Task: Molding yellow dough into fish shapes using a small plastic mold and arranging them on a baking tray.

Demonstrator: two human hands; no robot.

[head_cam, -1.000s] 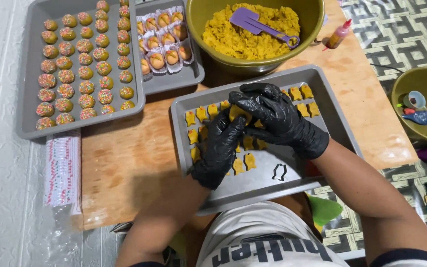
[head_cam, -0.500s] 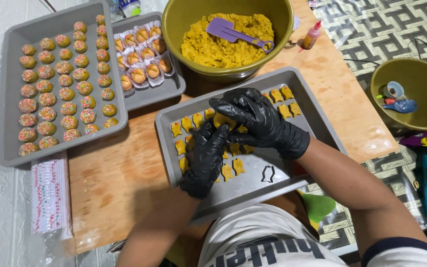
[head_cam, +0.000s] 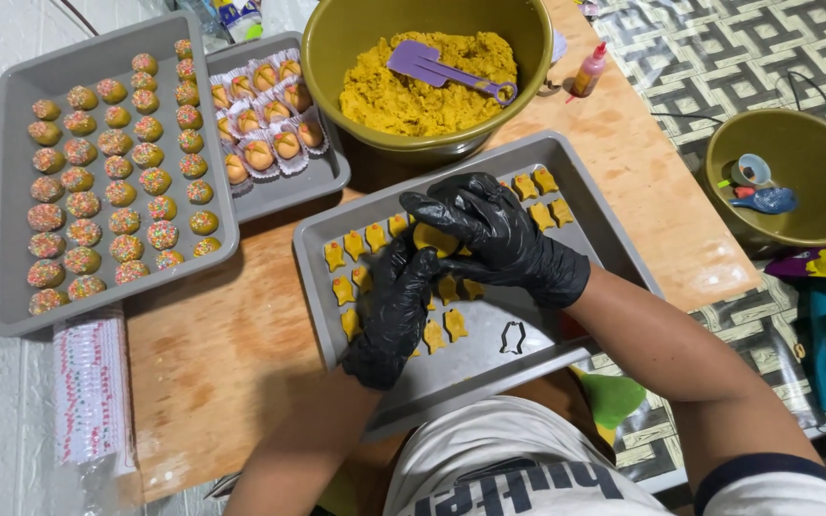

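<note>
While pinched between both hands, dough piece (head_cam: 429, 236)

You are looking at a clear plastic sleeve of stacked patterned paper cups (head_cam: 94, 390) lying at the table's left edge below the big grey tray (head_cam: 11, 311), and a purple and yellow wrapper (head_cam: 822, 264) showing at the far right beside the olive bowl (head_cam: 795, 229).

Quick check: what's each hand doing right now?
Left hand: closed on the yellow dough piece.
Right hand: closed on the same dough piece, over the grey tray.
</note>
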